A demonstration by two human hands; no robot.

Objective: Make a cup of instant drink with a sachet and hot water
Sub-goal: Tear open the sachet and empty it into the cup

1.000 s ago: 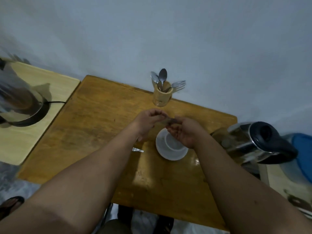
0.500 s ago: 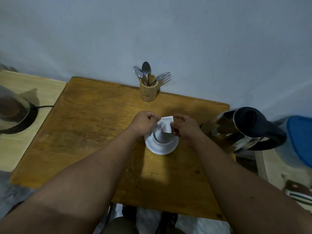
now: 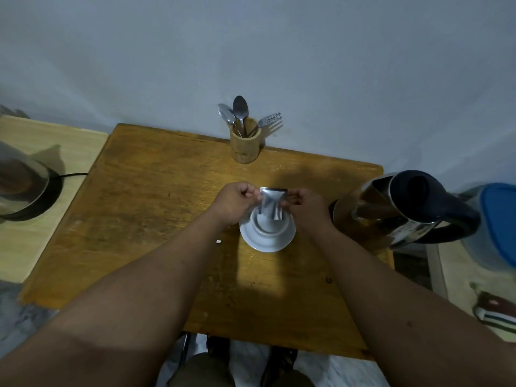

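A silvery sachet (image 3: 271, 201) hangs upright over a white cup (image 3: 270, 225) that stands on a white saucer (image 3: 265, 243) in the middle of the wooden table (image 3: 156, 219). My left hand (image 3: 236, 201) pinches the sachet's upper left corner. Its upper right corner is pinched by my right hand (image 3: 304, 203). The sachet's lower end reaches into the cup's mouth. A steel kettle with a black handle (image 3: 402, 210) stands just right of my right hand.
A bamboo holder with spoons and a fork (image 3: 245, 143) stands at the table's far edge by the wall. A small torn scrap (image 3: 219, 241) lies left of the saucer. Another steel pot on a black base (image 3: 22, 188) sits on the left side table. A blue-lidded container (image 3: 497, 222) is far right.
The view has settled from its earlier leftward tilt. Both hands brought the sachet from flat between the fingers to upright over the cup, and it is now spread wider.
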